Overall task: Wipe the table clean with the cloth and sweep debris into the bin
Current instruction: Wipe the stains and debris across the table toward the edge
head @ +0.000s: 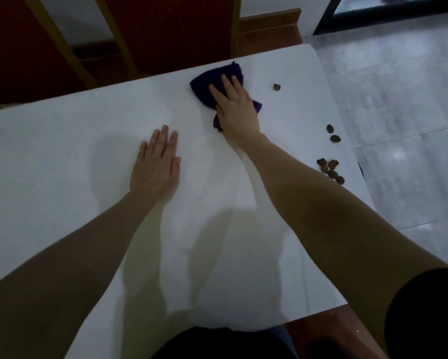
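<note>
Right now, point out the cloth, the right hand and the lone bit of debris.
cloth (207, 79): head view, bare fabric left of the fingers.
right hand (237, 110): head view, back of the hand.
lone debris (277, 87): head view, its middle.

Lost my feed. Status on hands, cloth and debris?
Right hand flat on purple cloth, far side of table. Left hand open, flat on table. Brown debris scattered by right edge. No bin in view.

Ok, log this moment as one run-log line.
right hand: flat on purple cloth, far side of table | left hand: flat on table, empty | brown debris: near right edge | bin: not visible
</note>
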